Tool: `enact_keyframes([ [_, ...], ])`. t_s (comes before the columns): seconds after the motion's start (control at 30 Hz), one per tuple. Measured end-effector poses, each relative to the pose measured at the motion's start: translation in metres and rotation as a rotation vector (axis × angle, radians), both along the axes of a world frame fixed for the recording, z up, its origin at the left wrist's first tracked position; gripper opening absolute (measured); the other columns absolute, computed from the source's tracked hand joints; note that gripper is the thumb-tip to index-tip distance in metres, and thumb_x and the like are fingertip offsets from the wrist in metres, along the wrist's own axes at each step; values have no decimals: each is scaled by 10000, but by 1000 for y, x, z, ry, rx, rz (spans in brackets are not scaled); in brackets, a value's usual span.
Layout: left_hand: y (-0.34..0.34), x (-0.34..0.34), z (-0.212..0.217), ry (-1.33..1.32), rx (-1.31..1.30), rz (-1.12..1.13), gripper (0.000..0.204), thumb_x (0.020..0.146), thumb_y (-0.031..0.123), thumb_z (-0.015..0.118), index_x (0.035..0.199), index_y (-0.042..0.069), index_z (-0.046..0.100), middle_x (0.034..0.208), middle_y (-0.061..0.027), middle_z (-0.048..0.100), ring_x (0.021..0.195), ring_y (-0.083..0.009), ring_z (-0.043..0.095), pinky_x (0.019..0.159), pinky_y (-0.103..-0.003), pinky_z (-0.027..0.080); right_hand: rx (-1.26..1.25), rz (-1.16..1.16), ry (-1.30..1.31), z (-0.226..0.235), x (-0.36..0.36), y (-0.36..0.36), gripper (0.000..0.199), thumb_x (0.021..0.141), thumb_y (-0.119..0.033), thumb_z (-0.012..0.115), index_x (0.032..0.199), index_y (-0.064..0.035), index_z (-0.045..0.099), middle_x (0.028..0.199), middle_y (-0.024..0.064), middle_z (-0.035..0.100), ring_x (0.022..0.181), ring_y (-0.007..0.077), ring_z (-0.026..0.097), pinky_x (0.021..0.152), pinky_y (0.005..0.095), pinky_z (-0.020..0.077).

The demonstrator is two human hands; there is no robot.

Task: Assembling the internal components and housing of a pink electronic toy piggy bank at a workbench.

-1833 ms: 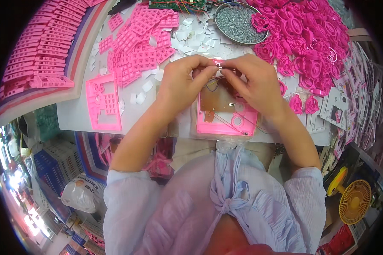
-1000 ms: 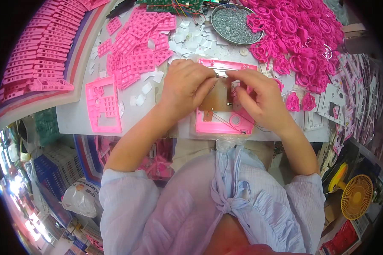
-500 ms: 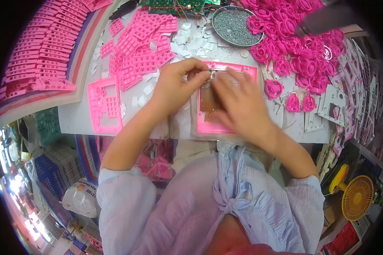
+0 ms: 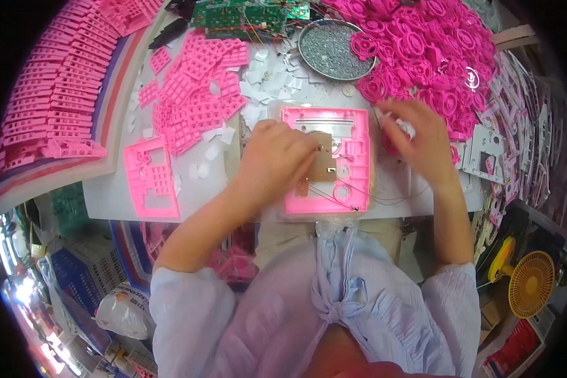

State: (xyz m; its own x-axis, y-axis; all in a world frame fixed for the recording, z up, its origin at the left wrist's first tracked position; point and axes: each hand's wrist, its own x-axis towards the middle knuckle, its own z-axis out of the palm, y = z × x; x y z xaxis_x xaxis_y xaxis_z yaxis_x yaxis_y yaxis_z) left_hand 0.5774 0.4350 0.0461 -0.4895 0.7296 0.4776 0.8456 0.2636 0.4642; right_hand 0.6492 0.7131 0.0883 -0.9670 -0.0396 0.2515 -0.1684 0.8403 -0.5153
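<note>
A pink plastic housing (image 4: 361, 135) lies open side up in front of me, with a clear strip and thin wires inside it. My left hand (image 4: 274, 160) is closed on the edge of a brown circuit board (image 4: 323, 160), tilted over the left half of the housing. To the right of the housing, my right hand (image 4: 422, 135) hovers by the near edge of the pile of dark pink ring-shaped parts (image 4: 450, 94). Its fingers are curved and apart, and I see nothing gripped in them. The palm hides part of a pink piece below.
Pink grid-like pieces (image 4: 198, 94) and white paper bits lie at the left. A pink frame (image 4: 129, 170) rests nearer. Behind stand a round dish of small metal parts (image 4: 334, 50) and green circuit boards (image 4: 252, 19). White panels (image 4: 485, 151) are stacked at the right.
My right hand has left the housing and moved right, to the ring parts. The brown board now shows lifted and tilted in my left hand. The whole view has shifted slightly.
</note>
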Motion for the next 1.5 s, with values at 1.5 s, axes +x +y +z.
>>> enact_keyframes([
  [1.5, -18, -12, -12, -291, 217, 270, 86, 838, 62, 741, 920, 68, 714, 840, -53, 690, 748, -226, 590, 752, -349, 429, 45, 63, 382, 100, -125, -68, 205, 850, -169, 734, 982, -24, 675, 859, 148, 677, 774, 289, 665, 707, 397, 527],
])
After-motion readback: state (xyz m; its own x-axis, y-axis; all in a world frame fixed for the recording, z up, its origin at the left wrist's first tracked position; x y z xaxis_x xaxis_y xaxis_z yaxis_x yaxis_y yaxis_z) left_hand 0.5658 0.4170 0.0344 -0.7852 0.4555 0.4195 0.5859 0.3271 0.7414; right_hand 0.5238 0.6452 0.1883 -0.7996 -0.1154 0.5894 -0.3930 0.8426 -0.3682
